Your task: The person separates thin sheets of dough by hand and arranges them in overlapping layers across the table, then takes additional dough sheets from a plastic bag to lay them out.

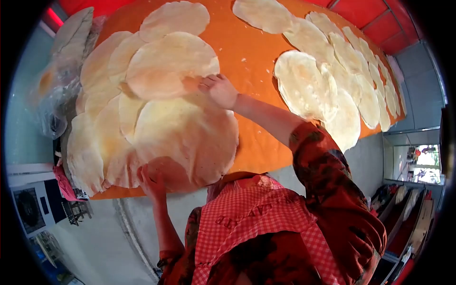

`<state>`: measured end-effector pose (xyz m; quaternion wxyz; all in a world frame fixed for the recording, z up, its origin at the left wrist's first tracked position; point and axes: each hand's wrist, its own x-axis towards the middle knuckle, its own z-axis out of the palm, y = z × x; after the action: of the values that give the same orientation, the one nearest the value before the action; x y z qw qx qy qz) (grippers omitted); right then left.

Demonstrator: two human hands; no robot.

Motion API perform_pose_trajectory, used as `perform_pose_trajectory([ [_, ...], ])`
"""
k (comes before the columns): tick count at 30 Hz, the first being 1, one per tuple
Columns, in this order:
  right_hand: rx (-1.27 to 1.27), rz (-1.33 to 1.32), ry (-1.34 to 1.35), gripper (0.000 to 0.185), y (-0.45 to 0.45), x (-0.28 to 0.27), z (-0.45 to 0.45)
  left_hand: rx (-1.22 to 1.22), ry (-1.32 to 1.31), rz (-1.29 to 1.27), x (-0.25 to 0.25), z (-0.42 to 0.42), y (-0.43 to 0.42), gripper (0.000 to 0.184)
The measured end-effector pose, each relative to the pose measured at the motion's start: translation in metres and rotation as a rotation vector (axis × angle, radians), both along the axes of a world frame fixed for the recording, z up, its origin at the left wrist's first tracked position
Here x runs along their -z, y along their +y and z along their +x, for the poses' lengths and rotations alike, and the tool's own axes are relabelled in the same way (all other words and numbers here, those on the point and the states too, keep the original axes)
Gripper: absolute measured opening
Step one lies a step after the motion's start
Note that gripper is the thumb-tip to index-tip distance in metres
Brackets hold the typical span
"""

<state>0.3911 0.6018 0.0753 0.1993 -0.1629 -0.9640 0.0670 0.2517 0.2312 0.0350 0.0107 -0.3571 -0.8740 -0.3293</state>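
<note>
Thin round sheets of pale flatbread lie overlapping on an orange-covered table (261,137). My left hand (153,184) is at the front edge of the nearest large flatbread (190,137), its fingers apart and pointing up over the sheet. My right hand (219,90) reaches across to the lower right rim of another flatbread (171,64), just behind the nearest one. Its fingers stretch left, open, with a shadow beside them. Whether either hand presses on the dough or hovers slightly above it, I cannot tell.
More flatbreads (304,83) overlap along the right side of the table. Clear plastic wrapping (54,111) and a folded pale stack (73,33) are at the far left. A shelf with long compartments (399,218) stands at the lower right.
</note>
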Motion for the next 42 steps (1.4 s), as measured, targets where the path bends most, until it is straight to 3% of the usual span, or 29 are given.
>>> perform_pose_trajectory([
  [4,0.085,-0.069,0.224,0.025,-0.031,0.002,0.090,0.004,0.243,-0.021,-0.035,0.029,0.016,0.047],
  [6,0.309,-0.365,0.322,0.020,-0.045,0.037,0.130,0.129,0.259,-0.029,-0.025,0.033,0.015,0.045],
  [8,0.443,-0.910,0.208,0.022,-0.076,0.042,0.144,0.190,0.296,-0.095,-0.026,0.048,0.026,0.042],
  [9,0.496,-1.041,0.101,0.027,-0.090,0.021,0.140,0.215,0.231,-0.112,-0.012,0.052,0.025,0.041],
  [10,0.389,-1.041,0.113,0.044,-0.095,0.026,0.141,0.254,0.167,-0.116,0.018,0.047,0.020,0.040],
  [11,0.417,-0.928,0.174,0.046,-0.100,0.063,0.134,0.304,0.114,-0.115,0.034,0.039,0.025,0.039],
  [12,0.293,-1.094,0.393,0.045,-0.100,0.089,0.119,0.307,0.185,-0.171,0.037,0.038,0.030,0.039],
  [13,0.316,-1.312,0.367,0.048,-0.099,0.045,0.126,0.292,0.253,-0.242,0.037,0.039,0.027,0.040],
  [14,0.355,-1.348,0.300,0.050,-0.091,0.041,0.126,0.320,0.197,-0.249,0.033,0.040,0.025,0.041],
  [18,0.199,-1.097,0.192,0.038,-0.054,0.026,0.198,0.403,-0.004,-0.227,0.015,0.033,0.014,0.046],
  [19,0.215,-0.835,0.217,0.038,-0.048,0.019,0.226,0.424,-0.056,-0.190,0.013,0.038,0.015,0.048],
  [20,0.224,-0.573,0.237,0.038,-0.039,0.015,0.257,0.240,0.054,-0.320,-0.013,0.066,0.029,0.045],
  [21,0.234,-0.437,0.168,0.040,-0.024,0.005,0.291,0.274,0.250,-0.221,-0.002,0.059,0.024,0.040],
  [23,0.355,-0.109,-0.035,0.043,0.002,0.004,0.345,0.179,0.277,-0.073,-0.031,0.109,0.053,0.031],
  [24,0.374,0.090,-0.033,0.046,0.014,-0.007,0.367,0.190,0.025,0.011,-0.032,0.139,0.068,0.029],
  [25,0.449,0.182,-0.204,0.049,0.024,0.005,0.386,0.197,-0.225,0.099,-0.032,0.171,0.085,0.027],
  [27,0.461,-0.010,-0.214,0.044,0.050,0.016,0.408,0.216,-0.711,0.302,-0.031,0.232,0.129,0.023],
  [28,0.383,-0.119,-0.154,0.040,0.064,0.017,0.415,0.351,-0.918,0.381,-0.028,0.261,0.154,0.028],
  [29,0.308,-0.225,-0.096,0.035,0.076,0.015,0.419,0.285,-1.121,0.340,-0.028,0.286,0.175,0.031],
  [32,0.271,0.001,-0.024,0.018,0.091,-0.012,0.412,0.273,-1.645,0.343,-0.014,0.313,0.228,0.056],
  [35,0.124,-0.003,-0.017,0.015,0.057,-0.060,0.410,0.389,-1.944,0.513,-0.012,0.310,0.275,0.065],
  [37,0.044,0.020,0.059,0.013,0.028,-0.061,0.412,0.313,-2.025,0.512,-0.018,0.309,0.302,0.071],
  [41,-0.021,-0.202,-0.365,0.037,0.001,-0.032,0.434,0.637,-1.953,0.590,-0.017,0.320,0.325,0.077],
  [42,0.018,-0.308,-0.278,0.039,0.000,-0.035,0.428,0.598,-2.019,0.633,-0.014,0.321,0.325,0.069],
])
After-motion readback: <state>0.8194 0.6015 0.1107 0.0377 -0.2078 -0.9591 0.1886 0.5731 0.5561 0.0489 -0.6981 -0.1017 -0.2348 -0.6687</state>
